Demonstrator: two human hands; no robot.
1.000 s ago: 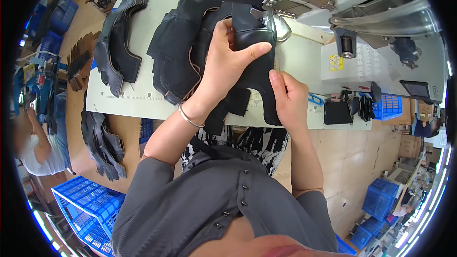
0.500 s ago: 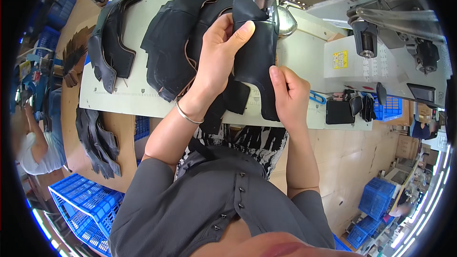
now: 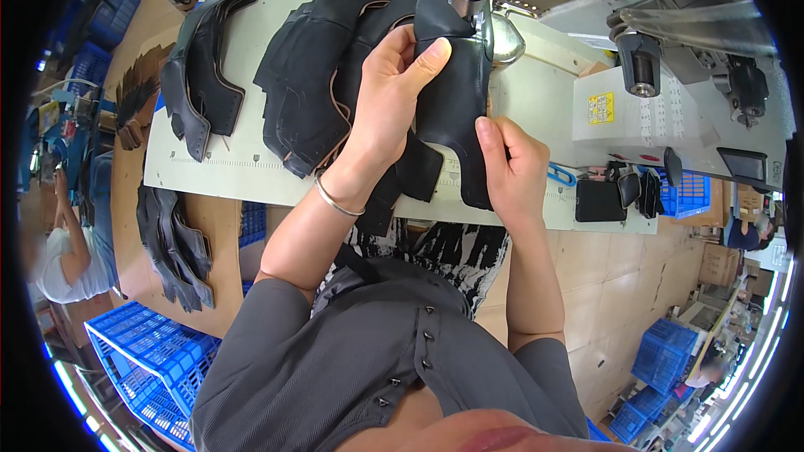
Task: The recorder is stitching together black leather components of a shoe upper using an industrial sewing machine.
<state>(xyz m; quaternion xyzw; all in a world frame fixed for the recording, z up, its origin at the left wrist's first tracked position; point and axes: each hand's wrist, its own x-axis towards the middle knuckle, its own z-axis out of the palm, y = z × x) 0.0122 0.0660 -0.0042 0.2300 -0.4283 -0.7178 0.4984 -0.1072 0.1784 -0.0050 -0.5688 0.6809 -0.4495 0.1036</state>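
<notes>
Left hand [image 3: 388,100] and right hand [image 3: 514,169] pinch 1 black panel [image 3: 452,92], seemingly mid-seam at a machine [image 3: 641,67], piled panels [image 3: 306,75] possibly waiting.

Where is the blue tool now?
In the head view, the blue tool lies right of centre, on the table between the right hand and a flat black object.

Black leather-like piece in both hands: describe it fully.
The smooth, black, leather-like piece has a crosswise seam or fold near its top and a narrow tail beside a curved notch. It lies over the pale worktable, top end by silvery machine parts. The bare left hand grips its left side, thumb on top; the bare right hand, its right edge.
</notes>
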